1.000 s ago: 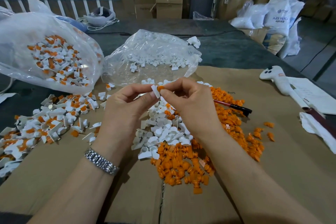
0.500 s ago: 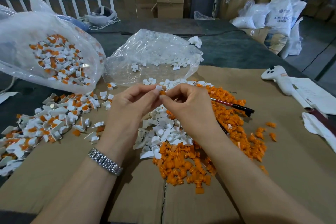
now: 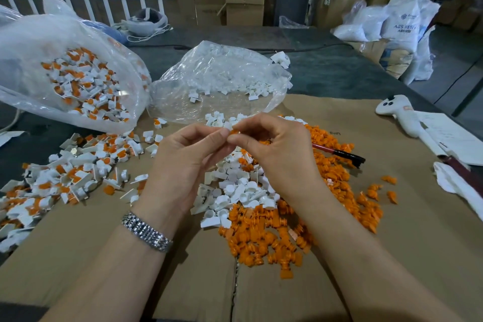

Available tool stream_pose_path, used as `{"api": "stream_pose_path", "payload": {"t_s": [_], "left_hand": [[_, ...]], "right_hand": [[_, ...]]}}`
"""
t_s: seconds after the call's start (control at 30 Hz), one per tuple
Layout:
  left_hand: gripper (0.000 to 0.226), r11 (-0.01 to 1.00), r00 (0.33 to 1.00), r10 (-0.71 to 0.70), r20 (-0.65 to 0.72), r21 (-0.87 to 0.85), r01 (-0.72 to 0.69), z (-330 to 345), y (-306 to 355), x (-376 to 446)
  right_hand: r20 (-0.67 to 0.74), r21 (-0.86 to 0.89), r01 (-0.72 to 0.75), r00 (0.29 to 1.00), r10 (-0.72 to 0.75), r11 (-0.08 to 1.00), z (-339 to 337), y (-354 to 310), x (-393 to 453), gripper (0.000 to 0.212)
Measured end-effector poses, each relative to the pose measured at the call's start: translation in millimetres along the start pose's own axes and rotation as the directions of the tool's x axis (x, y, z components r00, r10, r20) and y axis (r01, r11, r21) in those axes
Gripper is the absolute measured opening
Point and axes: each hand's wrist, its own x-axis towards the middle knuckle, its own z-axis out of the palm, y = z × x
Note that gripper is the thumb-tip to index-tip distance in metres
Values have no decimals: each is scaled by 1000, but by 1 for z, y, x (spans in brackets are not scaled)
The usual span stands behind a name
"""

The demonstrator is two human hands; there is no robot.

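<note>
- Left hand (image 3: 183, 162): thumb and forefinger pinch a small white plastic clip (image 3: 226, 125), held above the brown cardboard sheet (image 3: 418, 243) that covers the dark tabletop (image 3: 326, 70).
- Right hand (image 3: 282, 154): fingertips pinch a small orange plastic plug (image 3: 234, 132), which touches the clip where the two hands meet (the fingers hide most of both parts).
- Step in hand, as judged: seating the orange plug in the white clip.
- Align the plug squarely with the clip's socket before pressing. A tilted plug is likely to jam or pop out.
- Brace the clip with the left hand and press with the right in a straight line. Avoid twisting.
- Press until the plug sits flush, then confirm by feel.
- Work directly over the heap of loose white clips (image 3: 235, 191) and the heap of loose orange plugs (image 3: 261, 238), so that a dropped part lands among the loose stock.
- Put finished pieces with the pile of assembled white-and-orange pieces (image 3: 65, 172) at the left, apart from the loose stock.
</note>
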Motion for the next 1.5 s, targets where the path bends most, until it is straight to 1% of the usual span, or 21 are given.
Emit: {"api": "stream_pose_path", "payload": {"t_s": [0.17, 0.43, 0.57, 0.63, 0.67, 0.7, 0.73, 0.77, 0.83, 0.87, 0.93, 1.03, 1.2, 1.23, 1.27, 1.3, 1.33, 1.37, 1.4, 1.43, 1.5], "left_hand": [[5, 999, 999, -50, -5, 16, 50, -2, 4, 2], [11, 993, 994, -109, -1, 34, 109, -2, 7, 3], [12, 992, 993, -118, 0, 34, 117, -1, 6, 2], [7, 991, 991, -131, -1, -12, 131, -1, 7, 2], [5, 990, 990, -138, -1, -37, 138, -1, 8, 2], [8, 988, 990, -142, -4, -53, 142, -2, 8, 2], [9, 987, 989, -148, -6, -64, 148, -2, 8, 2], [9, 986, 988, -153, -7, -66, 152, -3, 8, 3], [6, 987, 988, -156, -5, -35, 156, -4, 8, 3], [6, 988, 988, -156, 0, -16, 155, -4, 8, 4], [7, 988, 988, -154, 19, 4, 154, -5, 7, 4], [9, 987, 985, -163, 55, 0, 163, -6, 7, 4], [3, 985, 985, -170, 40, -8, 170, -7, 9, 3], [3, 986, 985, -168, 28, -9, 169, -6, 9, 3], [4, 986, 986, -166, 16, -9, 166, -6, 9, 2], [5, 987, 987, -161, 4, -9, 161, -5, 9, 2], [5, 988, 988, -153, -5, -11, 153, -5, 10, 2], [6, 990, 990, -140, -10, -13, 140, -5, 10, 3], [5, 992, 992, -126, -13, -15, 126, -5, 10, 3], [5, 994, 994, -111, -15, -16, 111, -5, 10, 3], [3, 996, 996, -87, -20, -25, 87, -6, 9, 3]], "right_hand": [[23, -86, 59, 998, -57, 995, -1, -2, -1, 22], [68, -135, 59, 996, -51, 989, -1, -3, 0, 25], [134, -147, 47, 991, -28, 988, -5, -4, 1, 26], [104, -155, 4, 994, 12, 988, -12, -1, 7, 30], [55, -212, -26, 998, 39, 977, -19, 1, 11, 34], [-4, -316, -70, 997, 73, 946, -27, 6, 15, 39], [-48, -455, -126, 992, 117, 881, -36, 12, 19, 47], [-66, -591, -192, 980, 190, 784, -44, 18, 21, 55], [-49, -753, -288, 921, 386, 591, -57, 29, 21, 67], [-25, -794, -296, 888, 459, 530, -60, 33, 21, 66], [17, -843, -262, 860, 509, 471, -60, 36, 19, 52], [2, -866, -223, 894, 449, 448, -57, 36, 19, 37], [-32, -818, -229, 934, 355, 527, -58, 27, 18, 31], [-25, -798, -223, 940, 340, 560, -60, 23, 19, 29], [-7, -747, -225, 943, 332, 625, -61, 19, 19, 28], [21, -653, -241, 942, 334, 718, -63, 13, 19, 28], [60, -521, -269, 935, 349, 810, -66, 6, 18, 27], [113, -390, -298, 923, 367, 871, -68, -2, 17, 23], [186, -307, -311, 907, 377, 899, -70, -9, 14, 18], [274, -281, -301, 885, 377, 911, -71, -14, 11, 14], [433, -284, -258, 825, 363, 924, -68, -22, 6, 19]]}}
